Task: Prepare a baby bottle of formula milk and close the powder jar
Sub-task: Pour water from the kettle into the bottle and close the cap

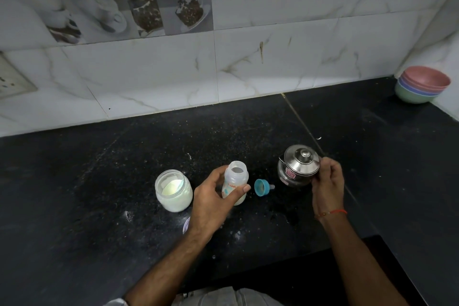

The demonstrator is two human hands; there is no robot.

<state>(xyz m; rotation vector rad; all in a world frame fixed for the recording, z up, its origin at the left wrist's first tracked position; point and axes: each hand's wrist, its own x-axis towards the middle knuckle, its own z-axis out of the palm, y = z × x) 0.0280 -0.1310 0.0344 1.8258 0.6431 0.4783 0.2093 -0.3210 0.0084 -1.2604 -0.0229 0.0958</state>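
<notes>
Light, thin-walled baby bottle [235, 182], open-mouthed and easily tipped, upright on the bench [99, 194], clasped mid-body by left grip [213, 202]; right grip [327, 179] curled round steel pot [298, 165], teal teat cap [262, 187] lying between, open powder jar [173, 190] just left.

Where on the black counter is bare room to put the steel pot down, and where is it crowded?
Free: the wide counter left of the powder jar, the strip between the items and the wall, and the stretch from the steel pot toward the stacked bowls. Crowded: the row of jar, baby bottle and teal nipple cap.
</notes>
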